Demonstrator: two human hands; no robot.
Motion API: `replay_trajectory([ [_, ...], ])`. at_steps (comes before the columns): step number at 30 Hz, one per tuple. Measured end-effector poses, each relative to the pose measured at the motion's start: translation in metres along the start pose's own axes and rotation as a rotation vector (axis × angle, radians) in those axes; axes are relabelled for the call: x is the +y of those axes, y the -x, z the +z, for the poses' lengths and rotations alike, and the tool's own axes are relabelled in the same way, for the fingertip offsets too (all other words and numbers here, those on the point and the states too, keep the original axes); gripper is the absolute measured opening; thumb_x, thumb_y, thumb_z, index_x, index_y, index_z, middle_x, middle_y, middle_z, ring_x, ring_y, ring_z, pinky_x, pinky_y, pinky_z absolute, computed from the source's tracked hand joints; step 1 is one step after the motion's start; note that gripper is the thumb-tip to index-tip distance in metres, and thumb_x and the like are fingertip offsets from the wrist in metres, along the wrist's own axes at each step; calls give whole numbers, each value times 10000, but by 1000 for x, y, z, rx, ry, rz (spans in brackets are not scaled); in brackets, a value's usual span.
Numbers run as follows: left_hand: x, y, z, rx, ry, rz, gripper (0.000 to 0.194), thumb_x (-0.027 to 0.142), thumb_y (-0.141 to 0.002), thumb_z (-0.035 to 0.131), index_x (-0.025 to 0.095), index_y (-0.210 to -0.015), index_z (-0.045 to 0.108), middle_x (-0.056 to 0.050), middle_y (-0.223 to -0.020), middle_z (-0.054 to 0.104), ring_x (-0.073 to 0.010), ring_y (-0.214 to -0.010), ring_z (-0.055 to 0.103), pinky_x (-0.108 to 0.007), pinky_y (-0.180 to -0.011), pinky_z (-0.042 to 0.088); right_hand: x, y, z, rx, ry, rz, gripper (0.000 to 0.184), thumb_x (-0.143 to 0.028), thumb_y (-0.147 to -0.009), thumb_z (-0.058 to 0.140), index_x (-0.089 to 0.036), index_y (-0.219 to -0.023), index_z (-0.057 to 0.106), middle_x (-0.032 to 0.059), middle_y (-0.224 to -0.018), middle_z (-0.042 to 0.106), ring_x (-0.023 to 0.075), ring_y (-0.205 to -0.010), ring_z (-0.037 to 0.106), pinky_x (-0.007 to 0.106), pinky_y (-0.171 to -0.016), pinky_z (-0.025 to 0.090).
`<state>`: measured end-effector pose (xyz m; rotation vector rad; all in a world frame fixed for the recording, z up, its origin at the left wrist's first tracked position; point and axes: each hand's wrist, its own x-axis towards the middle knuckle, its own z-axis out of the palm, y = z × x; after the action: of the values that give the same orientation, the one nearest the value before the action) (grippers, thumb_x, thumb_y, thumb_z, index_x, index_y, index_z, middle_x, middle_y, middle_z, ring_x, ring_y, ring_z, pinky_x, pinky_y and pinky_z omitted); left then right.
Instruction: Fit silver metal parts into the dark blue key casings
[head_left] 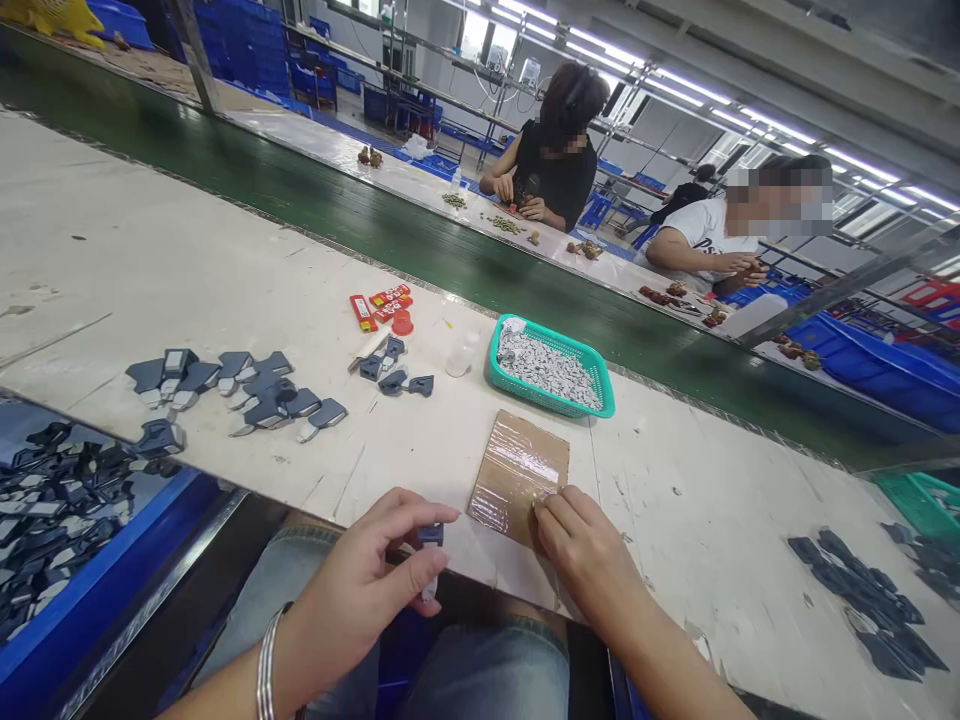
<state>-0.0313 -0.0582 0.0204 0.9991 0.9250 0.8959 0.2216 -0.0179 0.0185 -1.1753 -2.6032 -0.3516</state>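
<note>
1. Two hands work at the near edge of the white counter (pixel 675 520), above the person's denim-covered lap (pixel 487 670). The left hand (pixel 352 590) wears a metal bangle (pixel 264 680), and the right hand (pixel 577 550) lies on a cardboard square wrapped in clear tape (pixel 517 475).
2. Left-hand fingers (pixel 420 510) are closed in a pinch on a small dark grey plastic part (pixel 430 535), held just past the counter's edge, with a pale tip showing below the grip.
3. Right-hand fingers (pixel 555 520) are curled and bunched on the cardboard square's lower edge. Whether they grip anything there cannot be told.
4. That part looks light, stiff and easily dropped. Its broader dark body seems the safest place to pinch, while the slim pale end looks more fragile. The taped cardboard's glossy face may be slippery, so its edges seem better for holding.
5. Nearby on the counter lie a loose row of similar dark grey parts (pixel 247 385) and a teal plastic basket (pixel 544 340) of small grey-and-white pieces (pixel 547 368). Red packets (pixel 379 305) lie beyond the row, and a blue bin (pixel 90 600) of dark parts sits at lower left.
6. Two other people (pixel 555 150) work across a green conveyor belt (pixel 375 240).
</note>
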Motion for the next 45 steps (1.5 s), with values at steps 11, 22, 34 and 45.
replay_trajectory([
  [11, 4, -7, 30, 64, -230, -57, 289, 177, -695, 661, 233, -974, 610, -17, -890, 653, -166, -751, 608, -274, -689, 500, -25, -6, -42, 241, -269, 338, 75, -204, -845, 550, -220, -784, 590, 20, -726, 606, 162, -689, 563, 287, -588, 451],
  [22, 10, -3, 34, 84, -418, 26, 316, 168, -678, 671, 275, -970, 614, 22, -910, 665, -155, -728, 566, -276, -714, 465, -64, -17, -66, 231, -486, 97, 189, -19, -772, 575, -161, -894, 598, 56, -720, 584, 155, -663, 526, 276, -548, 479],
  [34, 8, 5, 35, 154, -568, 49, 240, 212, -702, 682, 270, -931, 637, 17, -819, 667, -171, -713, 581, -275, -668, 485, -75, -18, -62, 201, -168, -138, 173, 11, -787, 486, -63, -854, 628, 97, -671, 593, 190, -632, 535, 328, -531, 481],
  [45, 28, -33, -49, 495, -1348, 284, 220, 247, -814, 550, 171, -999, 642, -113, -913, 682, -347, -995, 518, -523, -829, 365, -49, 26, -33, 96, -294, 307, 317, -188, -875, 489, -183, -1189, 529, 84, -1022, 608, 196, -939, 565, 297, -745, 513],
])
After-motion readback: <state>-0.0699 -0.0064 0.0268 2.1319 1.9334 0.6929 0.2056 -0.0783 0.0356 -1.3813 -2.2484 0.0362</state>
